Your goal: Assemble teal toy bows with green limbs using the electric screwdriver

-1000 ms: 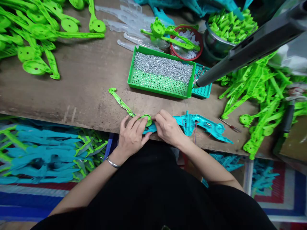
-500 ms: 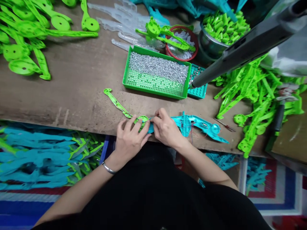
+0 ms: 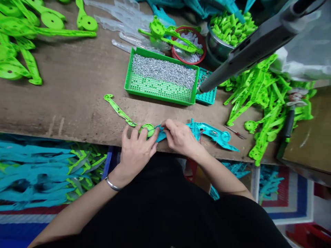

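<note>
A long bow-shaped plastic toy shell lies along the bench's near edge, with a lime-green limb (image 3: 117, 109), a round green disc (image 3: 148, 130) and a blue half (image 3: 216, 133) showing thin red wires. Over its middle, my left hand (image 3: 137, 146) grips it, fingers apart with their tips around the disc and the thumb at the near edge. Just right of the disc, my right hand (image 3: 181, 136) has thumb and forefinger closed in a pinch above the blue half. A thin dark strand runs toward that pinch; what the fingertips hold is too small to make out.
A green tray (image 3: 160, 98) of small metal screws stands beyond the hands, beside a teal tray (image 3: 210, 98). A grey pole-like tool (image 3: 248, 48) slants overhead. Green parts are heaped left (image 3: 15, 31) and right (image 3: 266, 100). A small screwdriver (image 3: 235, 132) lies at right.
The whole view has shifted slightly, so the bench things appear further left. My left fingers now sit lower on the disc, showing more of it. The right hand keeps its pinch.
</note>
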